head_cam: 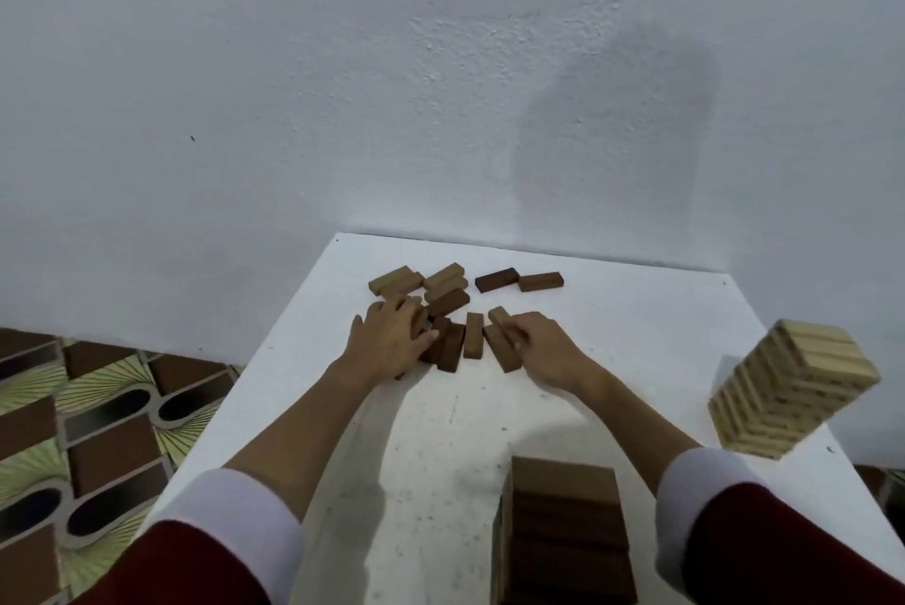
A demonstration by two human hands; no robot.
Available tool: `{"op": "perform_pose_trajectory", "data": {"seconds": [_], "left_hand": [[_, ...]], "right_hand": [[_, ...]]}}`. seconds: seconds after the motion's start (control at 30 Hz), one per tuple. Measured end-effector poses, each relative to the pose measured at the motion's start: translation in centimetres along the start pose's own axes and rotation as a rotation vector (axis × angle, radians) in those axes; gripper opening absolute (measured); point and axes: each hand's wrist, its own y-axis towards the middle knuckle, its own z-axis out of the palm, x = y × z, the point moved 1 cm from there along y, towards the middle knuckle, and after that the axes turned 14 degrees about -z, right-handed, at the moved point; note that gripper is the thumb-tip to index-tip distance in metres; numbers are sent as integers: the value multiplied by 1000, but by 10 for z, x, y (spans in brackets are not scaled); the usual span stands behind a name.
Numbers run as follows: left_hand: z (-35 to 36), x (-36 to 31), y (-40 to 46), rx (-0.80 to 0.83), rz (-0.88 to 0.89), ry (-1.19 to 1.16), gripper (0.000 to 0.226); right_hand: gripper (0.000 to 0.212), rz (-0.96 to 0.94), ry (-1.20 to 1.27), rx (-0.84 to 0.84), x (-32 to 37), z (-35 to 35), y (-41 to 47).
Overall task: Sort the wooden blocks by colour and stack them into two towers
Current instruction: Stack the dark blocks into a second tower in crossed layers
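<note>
The dark tower [565,531] at the near edge is cut off by the bottom of the frame, so its base cannot be seen. The left hand [392,342] covers part of the loose blocks [448,306], hiding how many lie beneath its fingers. The right hand [543,345] curls round a light block [500,316], whose near end is hidden. The light tower [793,389] on the right is blurred, its layers hard to count. Both sleeves [235,541] run out of frame
</note>
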Motion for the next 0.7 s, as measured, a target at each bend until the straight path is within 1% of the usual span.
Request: {"op": "perform_pose_trajectory", "data": {"seconds": [0.03,0.1,0.13,0.17,0.2,0.27,0.3,0.33,0.4,0.47,0.5,0.57,0.7], "left_hand": [[0,-2,6,-28,-40,35,45],[-3,-7,15,-152,-86,78,42],[-6,-9,19,-204,-89,85,40],[-7,-12,25,-231,-84,92,39],[-9,-15,32,-232,-74,97,39],[-7,-22,49,-165,-37,97,49],[-5,-25,56,-116,-5,98,56],[-3,-27,63,-60,25,108,63],[4,-30,73,51,60,169,70],[10,-31,79,149,54,238,73],[11,-32,80,179,53,268,73],[12,-31,77,198,57,299,73],[12,-21,57,159,52,279,69]], "right_hand": [[37,-19,10,11,-3,2,6],[40,-30,85,7,-9,1,15],[41,-37,111,-32,-12,-2,19],[42,-53,85,-92,-17,-4,25],[42,-82,2,-153,-23,-7,32],[44,-125,-206,-197,-36,-11,52],[46,-99,-288,-166,-39,-12,60],[47,-52,-348,-110,-42,-13,69],[50,29,-426,65,-45,-12,81],[54,52,-436,235,-47,-5,85],[57,40,-425,274,-46,-1,84],[59,-17,-433,279,-42,7,76],[52,-127,-451,223,-23,13,56]]}}
